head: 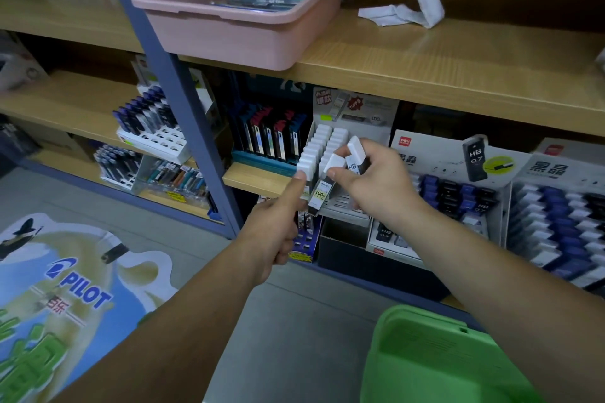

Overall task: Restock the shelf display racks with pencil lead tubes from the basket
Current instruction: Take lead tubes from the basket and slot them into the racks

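A white display rack (340, 203) on the middle shelf holds rows of white-capped pencil lead tubes (319, 141). My left hand (275, 232) is mostly curled, its index finger pressed against the front tube's cap (306, 163) in the left row. My right hand (376, 186) grips two white-capped black lead tubes (355, 154); one tube (322, 190) points down into the rack's front slot. A green basket (435, 357) sits at the bottom right, its contents out of sight.
A pink tub (235, 29) of pens overhangs the upper shelf beside a blue upright post (170, 82). A crumpled white cloth (406, 10) lies to its right. More lead racks (458, 193) fill the right side; a PILOT poster (72, 298) lies on the floor.
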`<action>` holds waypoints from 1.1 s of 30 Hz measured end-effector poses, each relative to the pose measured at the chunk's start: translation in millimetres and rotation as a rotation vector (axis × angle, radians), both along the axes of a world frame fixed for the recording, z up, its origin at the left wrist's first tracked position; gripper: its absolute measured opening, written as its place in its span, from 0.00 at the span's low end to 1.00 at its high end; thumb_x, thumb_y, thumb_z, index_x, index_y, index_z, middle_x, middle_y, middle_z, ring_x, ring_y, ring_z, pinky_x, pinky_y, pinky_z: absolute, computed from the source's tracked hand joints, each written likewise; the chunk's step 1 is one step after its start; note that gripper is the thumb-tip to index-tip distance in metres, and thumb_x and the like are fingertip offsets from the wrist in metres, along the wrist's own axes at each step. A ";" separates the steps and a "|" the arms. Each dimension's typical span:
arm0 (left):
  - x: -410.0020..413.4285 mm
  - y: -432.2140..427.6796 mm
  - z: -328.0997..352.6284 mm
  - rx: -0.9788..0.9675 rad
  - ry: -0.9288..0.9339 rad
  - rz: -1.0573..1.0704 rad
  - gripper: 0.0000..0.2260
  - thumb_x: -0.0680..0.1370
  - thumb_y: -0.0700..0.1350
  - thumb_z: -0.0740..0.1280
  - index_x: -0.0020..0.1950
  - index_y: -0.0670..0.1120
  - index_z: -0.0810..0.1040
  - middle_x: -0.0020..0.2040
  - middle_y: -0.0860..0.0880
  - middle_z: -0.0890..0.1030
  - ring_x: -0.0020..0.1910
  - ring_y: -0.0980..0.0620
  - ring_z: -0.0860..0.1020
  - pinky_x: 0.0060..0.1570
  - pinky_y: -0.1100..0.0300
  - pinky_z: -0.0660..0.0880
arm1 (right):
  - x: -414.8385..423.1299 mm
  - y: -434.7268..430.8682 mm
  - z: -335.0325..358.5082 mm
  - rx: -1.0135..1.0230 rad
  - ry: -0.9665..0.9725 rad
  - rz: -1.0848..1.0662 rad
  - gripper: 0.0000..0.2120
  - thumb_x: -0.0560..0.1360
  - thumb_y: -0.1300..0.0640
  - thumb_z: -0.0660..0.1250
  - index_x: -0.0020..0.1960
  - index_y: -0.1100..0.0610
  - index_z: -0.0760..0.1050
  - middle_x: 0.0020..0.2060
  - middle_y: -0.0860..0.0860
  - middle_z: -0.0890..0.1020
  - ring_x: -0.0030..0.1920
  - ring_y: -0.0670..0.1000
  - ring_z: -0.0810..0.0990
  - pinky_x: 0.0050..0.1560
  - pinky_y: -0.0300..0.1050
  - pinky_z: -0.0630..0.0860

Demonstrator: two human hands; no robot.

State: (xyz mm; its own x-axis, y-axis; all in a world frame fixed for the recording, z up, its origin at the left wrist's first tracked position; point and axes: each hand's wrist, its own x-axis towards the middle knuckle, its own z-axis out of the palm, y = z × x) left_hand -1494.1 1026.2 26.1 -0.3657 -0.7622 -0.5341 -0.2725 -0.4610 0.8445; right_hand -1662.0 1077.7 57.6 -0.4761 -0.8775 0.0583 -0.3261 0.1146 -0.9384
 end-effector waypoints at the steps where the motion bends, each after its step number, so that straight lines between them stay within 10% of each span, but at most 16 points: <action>1: 1.6 -1.6 -0.1 0.004 -0.011 0.024 0.28 0.77 0.73 0.62 0.55 0.50 0.83 0.29 0.51 0.62 0.27 0.53 0.59 0.29 0.59 0.57 | 2.2 -1.0 -0.2 -0.004 0.002 0.003 0.10 0.77 0.63 0.73 0.47 0.48 0.77 0.36 0.48 0.80 0.21 0.45 0.74 0.24 0.40 0.73; 9: 7.5 -3.7 -9.0 -0.016 0.017 0.046 0.14 0.81 0.47 0.62 0.55 0.39 0.83 0.29 0.49 0.65 0.26 0.51 0.61 0.26 0.60 0.61 | -14.6 -11.7 -17.5 -0.009 0.229 -0.016 0.13 0.76 0.57 0.76 0.44 0.40 0.76 0.29 0.34 0.79 0.27 0.39 0.74 0.36 0.41 0.73; 16: 8.4 -1.1 -8.2 -0.070 -0.003 -0.036 0.14 0.82 0.53 0.69 0.44 0.44 0.79 0.26 0.50 0.65 0.25 0.52 0.61 0.25 0.60 0.62 | -9.4 -14.5 -31.9 0.051 0.373 0.009 0.07 0.75 0.51 0.75 0.51 0.48 0.79 0.38 0.49 0.83 0.39 0.54 0.81 0.43 0.55 0.81; 22: 9.5 -2.4 -10.5 -0.081 -0.019 -0.033 0.12 0.80 0.51 0.72 0.44 0.44 0.78 0.27 0.48 0.67 0.26 0.51 0.62 0.26 0.60 0.64 | 0.1 -16.2 -28.0 0.150 0.675 0.028 0.09 0.77 0.47 0.73 0.55 0.47 0.79 0.40 0.43 0.76 0.44 0.51 0.76 0.39 0.47 0.70; 27: 6.1 5.4 -4.5 -0.179 -0.040 -0.105 0.16 0.78 0.54 0.74 0.41 0.43 0.78 0.27 0.49 0.70 0.23 0.53 0.64 0.26 0.60 0.65 | -1.2 -10.8 -4.5 -0.015 -0.125 -0.011 0.05 0.77 0.53 0.75 0.51 0.52 0.80 0.32 0.54 0.78 0.25 0.53 0.74 0.28 0.46 0.73; 33: -17.9 38.7 13.8 -0.122 0.136 -0.269 0.13 0.75 0.55 0.78 0.51 0.47 0.86 0.30 0.48 0.66 0.26 0.52 0.64 0.26 0.63 0.60 | -5.6 15.0 19.0 0.049 -0.790 -0.030 0.12 0.77 0.46 0.74 0.46 0.53 0.76 0.32 0.52 0.75 0.28 0.51 0.73 0.32 0.45 0.73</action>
State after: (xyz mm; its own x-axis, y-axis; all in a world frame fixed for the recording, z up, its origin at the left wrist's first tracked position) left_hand -1512.1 1064.8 39.9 -0.6248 -0.6837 -0.3771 -0.2519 -0.2807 0.9262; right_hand -1667.6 1092.6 76.5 -0.3838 -0.8563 -0.3456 0.4383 0.1604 -0.8844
